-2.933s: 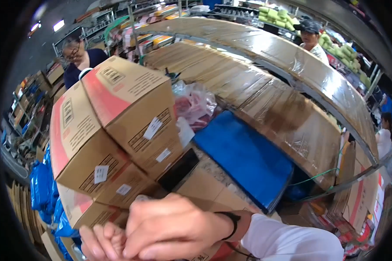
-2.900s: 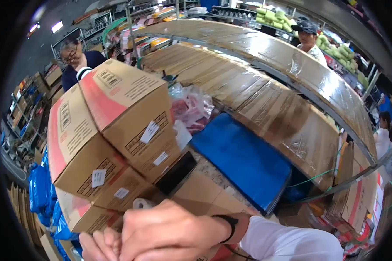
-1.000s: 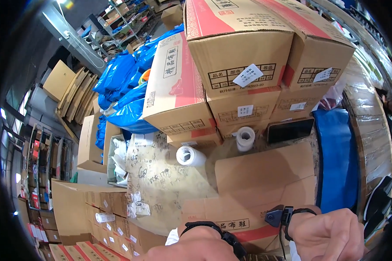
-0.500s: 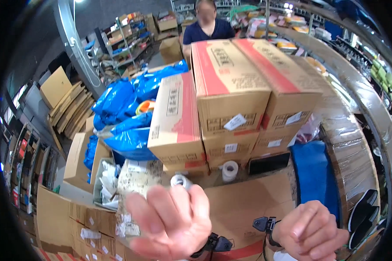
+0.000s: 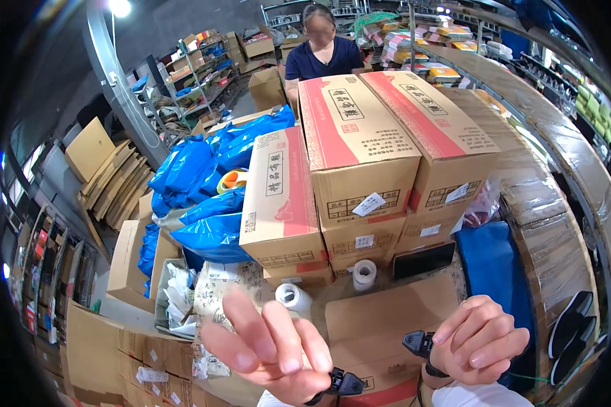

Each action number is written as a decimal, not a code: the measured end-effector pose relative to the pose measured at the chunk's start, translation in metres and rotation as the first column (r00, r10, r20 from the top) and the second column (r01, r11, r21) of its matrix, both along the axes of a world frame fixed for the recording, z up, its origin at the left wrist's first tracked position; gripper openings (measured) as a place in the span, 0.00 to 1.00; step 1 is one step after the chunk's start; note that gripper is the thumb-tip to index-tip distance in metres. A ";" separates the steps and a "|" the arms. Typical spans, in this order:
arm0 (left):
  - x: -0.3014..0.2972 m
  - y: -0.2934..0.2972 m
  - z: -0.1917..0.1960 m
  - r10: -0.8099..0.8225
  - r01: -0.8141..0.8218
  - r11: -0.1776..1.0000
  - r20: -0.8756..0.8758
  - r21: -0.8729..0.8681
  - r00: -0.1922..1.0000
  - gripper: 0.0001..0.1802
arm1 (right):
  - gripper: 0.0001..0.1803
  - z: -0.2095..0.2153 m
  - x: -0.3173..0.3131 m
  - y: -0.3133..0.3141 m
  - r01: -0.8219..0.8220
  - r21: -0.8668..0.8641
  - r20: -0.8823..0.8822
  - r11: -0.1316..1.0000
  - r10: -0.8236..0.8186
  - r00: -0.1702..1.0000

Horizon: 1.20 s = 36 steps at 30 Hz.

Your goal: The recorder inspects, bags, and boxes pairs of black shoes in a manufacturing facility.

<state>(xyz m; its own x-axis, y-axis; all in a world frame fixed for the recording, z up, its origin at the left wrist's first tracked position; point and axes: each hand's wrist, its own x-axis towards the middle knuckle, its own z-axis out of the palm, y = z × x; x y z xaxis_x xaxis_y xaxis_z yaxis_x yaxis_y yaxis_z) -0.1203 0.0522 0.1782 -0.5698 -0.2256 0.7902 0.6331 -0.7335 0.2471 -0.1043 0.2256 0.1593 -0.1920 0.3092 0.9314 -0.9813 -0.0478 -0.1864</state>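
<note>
My left hand [image 5: 268, 346] hovers over the near left of the table, its fingers half bent and apart, holding nothing. To the right, my right hand [image 5: 482, 339] is raised with its fingers curled in loosely against each other; I see nothing in it. Each wrist wears a black strap with a small black clip. Between and beyond the hands lies a flat brown cardboard piece [image 5: 394, 315]. A white roll [image 5: 293, 296] stands just past my left fingers, and another white roll [image 5: 364, 274] is farther back.
Tan and red cartons [image 5: 366, 169] are stacked ahead, with a dark flat slab [image 5: 424, 260] before them. Blue plastic bags [image 5: 210, 234] pile up at left, a blue sheet [image 5: 492, 278] lies right. A person [image 5: 324, 57] is behind the cartons. Black shoes [image 5: 569, 332] sit far right.
My left hand has lowered slightly and its fingers have spread. My right hand has turned a little, fingers still curled. The view has tilted up, showing more of the person opposite.
</note>
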 end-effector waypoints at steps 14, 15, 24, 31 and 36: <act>0.017 0.014 0.010 -0.240 0.272 0.960 -0.306 0.066 0.921 0.09 | 0.18 0.004 0.008 0.008 -0.107 0.245 0.014 0.964 0.107 0.994; 0.018 0.010 0.009 -0.244 0.275 0.959 -0.303 0.067 0.921 0.09 | 0.18 0.003 0.010 0.010 -0.080 0.250 0.029 0.965 0.075 0.997; 0.036 -0.008 0.009 -0.288 0.289 0.957 -0.139 -0.011 0.948 0.10 | 0.19 0.000 0.008 0.006 -0.093 0.257 0.031 0.962 0.088 0.996; 0.028 -0.021 0.006 -0.341 0.334 0.940 -0.162 -0.071 0.926 0.13 | 0.19 -0.001 0.002 0.003 -0.072 0.295 0.022 0.953 0.069 0.997; 0.018 -0.033 0.005 -0.144 0.135 0.988 -0.115 -0.080 0.983 0.12 | 0.18 -0.003 -0.005 -0.017 0.071 -0.039 -0.031 0.997 -0.072 0.997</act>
